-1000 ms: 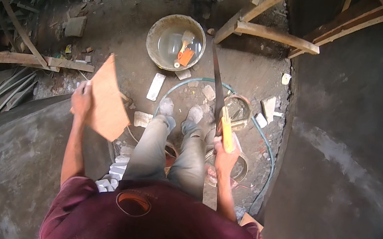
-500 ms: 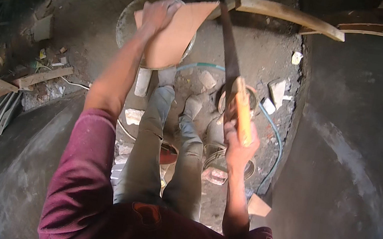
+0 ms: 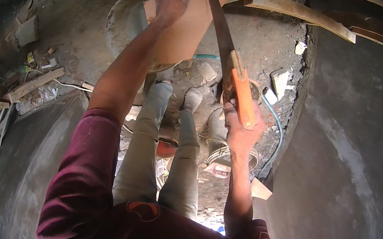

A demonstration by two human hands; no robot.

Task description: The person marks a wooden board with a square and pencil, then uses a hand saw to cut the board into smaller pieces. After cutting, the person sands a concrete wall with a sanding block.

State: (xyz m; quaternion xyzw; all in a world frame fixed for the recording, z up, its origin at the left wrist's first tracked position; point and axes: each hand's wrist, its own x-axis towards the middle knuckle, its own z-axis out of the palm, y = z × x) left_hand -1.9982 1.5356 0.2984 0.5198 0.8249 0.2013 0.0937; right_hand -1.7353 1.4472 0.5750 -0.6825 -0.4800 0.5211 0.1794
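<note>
1. Tan board (image 3: 182, 37), one: flat, angular, lying above the bucket, its far right corner crossed by the saw blade. Actual contact cannot be told.
2. Left hand (image 3: 171, 2): fingers half curled over the board's far edge, holding it; underside grip hidden.
3. Handsaw (image 3: 222, 28), orange handle: blade pointing away from the body.
4. Right hand (image 3: 243, 130): closed round the handle.
5. Change: board moved from well left of the saw to beside its blade; the two pieces in use now appear brought together.
6. Bucket (image 3: 115, 31), round, beneath the board.
7. Timber (image 3: 300, 13), beyond the saw.
</note>
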